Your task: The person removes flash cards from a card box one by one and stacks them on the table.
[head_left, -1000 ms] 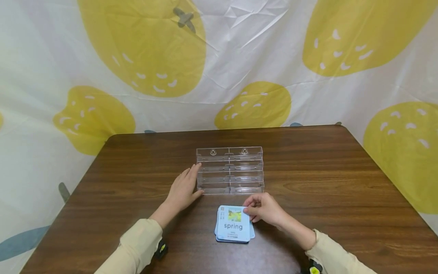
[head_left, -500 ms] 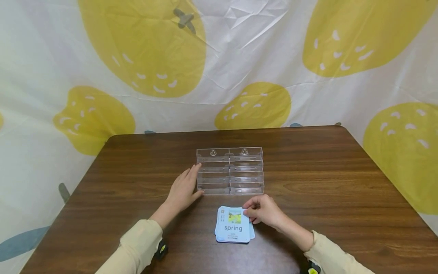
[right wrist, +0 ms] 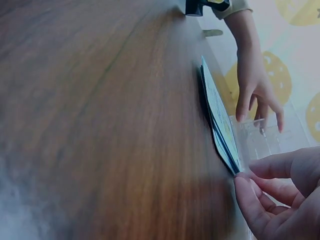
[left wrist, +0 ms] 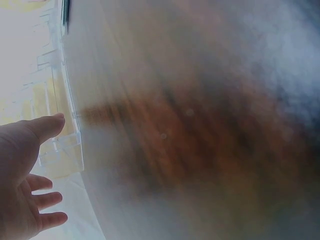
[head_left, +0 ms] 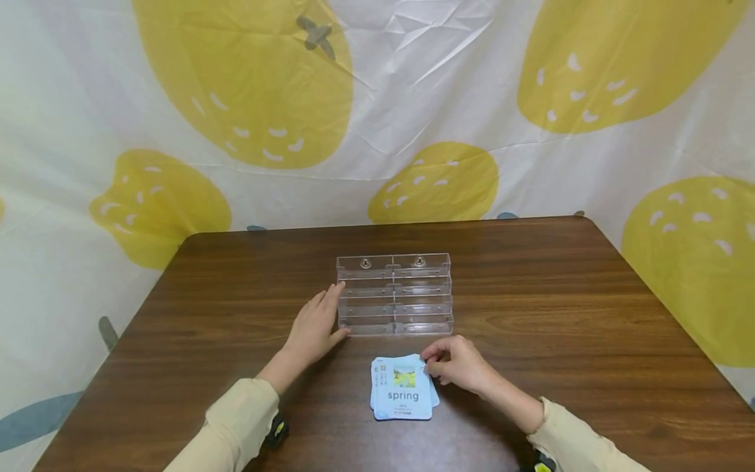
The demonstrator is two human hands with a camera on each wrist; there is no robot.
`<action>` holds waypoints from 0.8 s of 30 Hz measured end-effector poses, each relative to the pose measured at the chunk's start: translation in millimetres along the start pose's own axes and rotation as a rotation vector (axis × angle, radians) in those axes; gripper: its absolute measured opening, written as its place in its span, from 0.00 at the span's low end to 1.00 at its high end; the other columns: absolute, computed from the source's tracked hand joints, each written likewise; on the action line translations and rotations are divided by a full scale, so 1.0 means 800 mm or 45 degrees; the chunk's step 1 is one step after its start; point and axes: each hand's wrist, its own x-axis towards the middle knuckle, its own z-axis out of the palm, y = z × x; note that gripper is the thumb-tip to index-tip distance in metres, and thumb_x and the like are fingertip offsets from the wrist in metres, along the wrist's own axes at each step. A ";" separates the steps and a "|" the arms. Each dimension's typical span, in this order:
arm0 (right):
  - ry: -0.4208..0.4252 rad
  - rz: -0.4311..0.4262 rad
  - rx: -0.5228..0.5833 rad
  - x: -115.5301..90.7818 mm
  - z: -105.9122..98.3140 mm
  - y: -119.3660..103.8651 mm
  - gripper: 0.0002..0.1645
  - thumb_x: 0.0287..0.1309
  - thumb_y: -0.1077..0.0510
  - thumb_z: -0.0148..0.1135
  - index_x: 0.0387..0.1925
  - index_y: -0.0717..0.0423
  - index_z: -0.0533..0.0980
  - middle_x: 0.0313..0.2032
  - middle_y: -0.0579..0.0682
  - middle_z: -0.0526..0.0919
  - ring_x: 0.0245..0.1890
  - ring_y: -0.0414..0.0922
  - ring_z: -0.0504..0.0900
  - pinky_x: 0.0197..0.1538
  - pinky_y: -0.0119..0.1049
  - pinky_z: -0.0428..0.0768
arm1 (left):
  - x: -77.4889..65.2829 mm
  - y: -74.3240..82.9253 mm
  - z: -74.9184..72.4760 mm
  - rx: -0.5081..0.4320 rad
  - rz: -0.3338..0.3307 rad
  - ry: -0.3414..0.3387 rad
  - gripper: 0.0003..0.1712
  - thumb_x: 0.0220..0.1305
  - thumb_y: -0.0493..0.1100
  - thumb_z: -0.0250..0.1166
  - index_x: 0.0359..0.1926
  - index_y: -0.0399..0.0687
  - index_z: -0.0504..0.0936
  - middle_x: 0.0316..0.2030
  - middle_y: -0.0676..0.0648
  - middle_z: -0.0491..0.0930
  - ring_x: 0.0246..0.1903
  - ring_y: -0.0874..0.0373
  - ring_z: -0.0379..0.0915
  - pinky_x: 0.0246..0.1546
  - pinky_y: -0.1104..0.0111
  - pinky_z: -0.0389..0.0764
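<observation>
A small stack of pale blue word cards (head_left: 404, 406) lies on the table, its top card reading "spring" beneath a little landscape picture. The cards beneath are slightly fanned, with edges showing at both sides. My right hand (head_left: 459, 366) pinches the upper right corner of the cards with thumb and fingertips; how many cards it grips is unclear. Beyond the stack is a clear plastic rack (head_left: 394, 295) with two columns of stepped compartments. My left hand (head_left: 312, 326) rests with extended fingers against the rack's left side; in the left wrist view its thumb (left wrist: 50, 126) reaches the front edge.
The dark wood table (head_left: 560, 314) extends to both sides of the rack. Behind its far edge hangs a white cloth (head_left: 283, 196) printed with large yellow fruit. Each wrist carries a small black device, such as the left one (head_left: 277, 429).
The top card has shifted slightly toward me, and more of the card beneath shows at the left. My right fingertips have moved slightly at the corner. My left hand stays at the rack.
</observation>
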 end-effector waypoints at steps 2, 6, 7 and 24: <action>-0.003 0.000 0.003 -0.001 -0.002 0.000 0.10 0.46 0.71 0.61 0.34 0.69 0.78 0.23 0.50 0.77 0.22 0.42 0.77 0.20 0.33 0.79 | 0.000 -0.001 0.000 0.002 -0.003 0.004 0.50 0.50 0.49 0.69 0.67 0.39 0.51 0.61 0.36 0.64 0.58 0.39 0.62 0.57 0.49 0.65; -0.016 -0.033 0.012 -0.002 -0.011 -0.003 0.12 0.46 0.70 0.60 0.37 0.71 0.76 0.25 0.51 0.77 0.23 0.44 0.77 0.23 0.33 0.80 | -0.001 -0.002 0.000 0.005 -0.013 -0.002 0.50 0.50 0.49 0.69 0.67 0.40 0.51 0.61 0.35 0.63 0.58 0.39 0.62 0.56 0.49 0.65; -0.014 -0.063 -0.005 -0.003 -0.014 -0.003 0.13 0.47 0.70 0.60 0.38 0.71 0.76 0.25 0.52 0.77 0.23 0.44 0.77 0.23 0.33 0.80 | -0.001 -0.002 0.000 0.005 -0.012 0.002 0.50 0.50 0.49 0.69 0.67 0.40 0.51 0.61 0.35 0.63 0.58 0.39 0.61 0.56 0.49 0.65; 0.301 -0.433 -0.665 -0.022 -0.088 0.020 0.21 0.53 0.67 0.59 0.51 0.65 0.70 0.40 0.56 0.77 0.39 0.49 0.78 0.40 0.44 0.78 | -0.014 -0.011 -0.013 0.184 0.029 0.096 0.56 0.50 0.53 0.68 0.69 0.38 0.44 0.69 0.37 0.44 0.64 0.39 0.49 0.59 0.47 0.60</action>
